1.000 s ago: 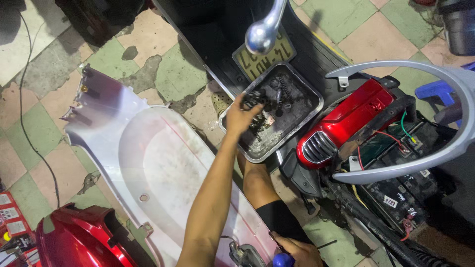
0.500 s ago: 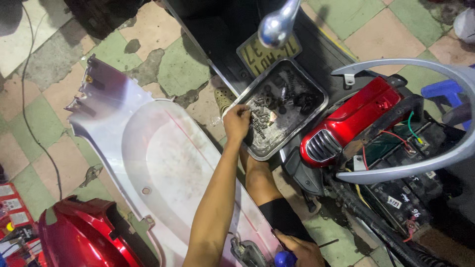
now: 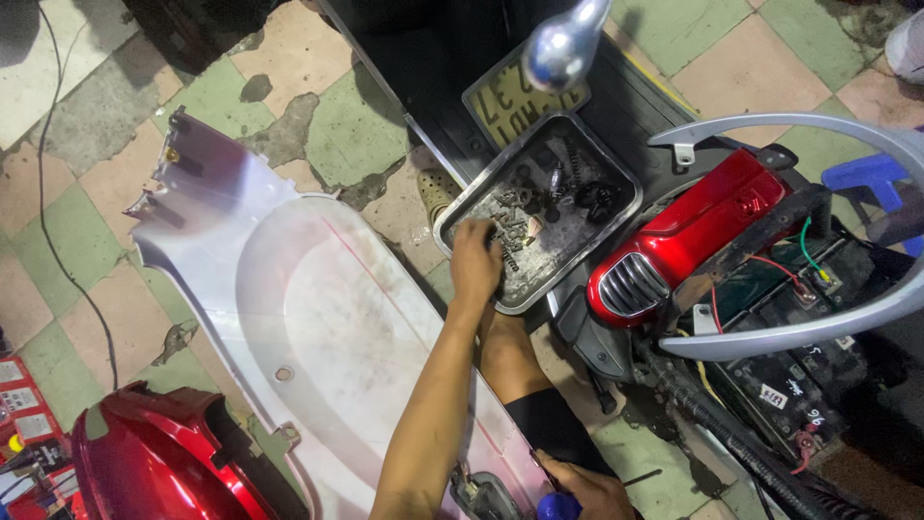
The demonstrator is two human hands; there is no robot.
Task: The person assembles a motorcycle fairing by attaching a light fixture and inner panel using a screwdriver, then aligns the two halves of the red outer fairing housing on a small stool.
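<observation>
My left hand (image 3: 475,262) reaches into a dented metal tray (image 3: 608,231) of screws and several small dark parts. Its fingers curl down into the screws at the tray's near-left corner, hiding whatever they pinch. At the bottom edge, my right hand (image 3: 595,491) is closed around a blue-handled tool (image 3: 555,507), resting on the lower end of a pale lilac scooter body panel (image 3: 318,318). My bare knee (image 3: 510,356) lies between the two hands.
A stripped scooter stands on the right, with a red tail light (image 3: 688,236), a silver grab rail (image 3: 818,327) and exposed wiring and battery (image 3: 789,376). A red body panel (image 3: 164,462) lies bottom left, and a black cable (image 3: 58,241) crosses the tiled floor. A chrome part (image 3: 563,43) overhangs the tray.
My left hand slid from the tray's middle toward its near-left corner. The view drifted a little. My right hand stayed on the blue-handled tool.
</observation>
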